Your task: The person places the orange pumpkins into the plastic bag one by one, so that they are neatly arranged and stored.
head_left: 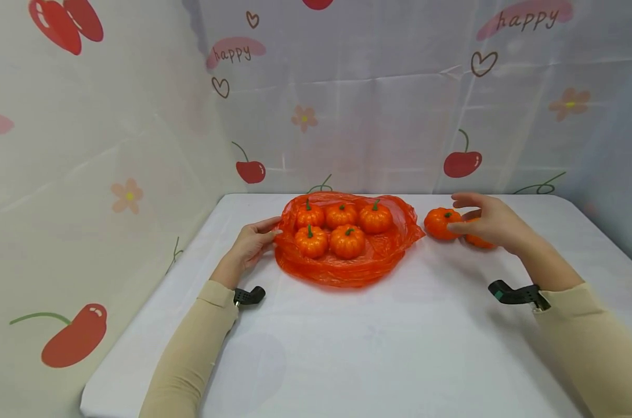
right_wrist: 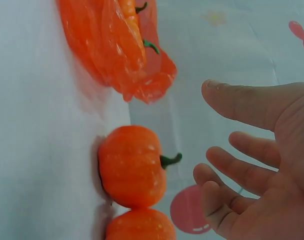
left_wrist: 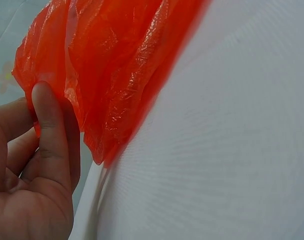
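Note:
A red plastic bag (head_left: 342, 270) lies spread open on the table, with several small orange pumpkins (head_left: 347, 241) with green stems inside it. My left hand (head_left: 250, 242) pinches the bag's left rim between thumb and fingers, as the left wrist view shows with the bag film (left_wrist: 117, 75) at the fingertips. To the right of the bag, two more pumpkins (head_left: 441, 223) sit side by side, touching. Over them hovers my right hand (head_left: 495, 223), fingers spread and loosely bent. In the right wrist view a gap separates that hand (right_wrist: 262, 165) from the nearer pumpkin (right_wrist: 132, 165).
The white table (head_left: 368, 348) reaches to a printed curtain (head_left: 368, 116) with cherries, hearts and flowers behind it. Another curtain wall (head_left: 86, 203) stands along the left. A black wrist camera (head_left: 250, 296) sits on the left wrist, another camera (head_left: 514, 293) on the right.

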A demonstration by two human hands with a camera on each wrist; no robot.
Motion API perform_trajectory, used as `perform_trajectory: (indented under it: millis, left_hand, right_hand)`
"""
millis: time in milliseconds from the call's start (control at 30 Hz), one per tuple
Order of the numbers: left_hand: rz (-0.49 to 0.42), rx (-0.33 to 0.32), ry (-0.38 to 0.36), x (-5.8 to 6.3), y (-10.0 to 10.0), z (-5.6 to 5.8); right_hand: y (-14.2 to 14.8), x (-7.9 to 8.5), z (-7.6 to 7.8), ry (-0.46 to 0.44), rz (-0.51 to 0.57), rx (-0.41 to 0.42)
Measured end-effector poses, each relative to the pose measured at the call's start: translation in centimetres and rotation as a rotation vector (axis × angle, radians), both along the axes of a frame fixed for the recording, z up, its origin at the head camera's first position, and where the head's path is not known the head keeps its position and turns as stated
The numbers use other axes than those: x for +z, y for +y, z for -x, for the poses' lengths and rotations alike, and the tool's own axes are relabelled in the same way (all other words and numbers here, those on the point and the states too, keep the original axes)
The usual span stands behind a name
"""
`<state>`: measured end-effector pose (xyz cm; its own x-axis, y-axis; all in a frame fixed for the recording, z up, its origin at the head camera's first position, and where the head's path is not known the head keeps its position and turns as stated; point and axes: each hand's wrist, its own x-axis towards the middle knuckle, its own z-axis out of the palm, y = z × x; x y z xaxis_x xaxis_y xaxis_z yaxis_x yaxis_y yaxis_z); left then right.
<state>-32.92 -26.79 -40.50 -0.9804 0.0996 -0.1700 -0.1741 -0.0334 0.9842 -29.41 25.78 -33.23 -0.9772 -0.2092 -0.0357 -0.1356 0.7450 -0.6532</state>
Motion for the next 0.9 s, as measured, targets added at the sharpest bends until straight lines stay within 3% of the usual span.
perform_trajectory:
  millis: [400,767,900]
  left_hand:
    - [-0.002,0.003,-0.004,0.0,0.0,0.1]
    - [0.010,0.006,-0.005,-0.1,0.0,0.1]
    - [0.009,0.009,-0.006,-0.2,0.0,0.1]
  right_hand:
    - [4.2,-0.3,0.0,0.021,0.013,-0.154]
    - [6.6,-3.1,1.1,-0.049,0.089,-0.267]
    - [6.8,-4.2,1.6,-0.078,0.159,-0.262]
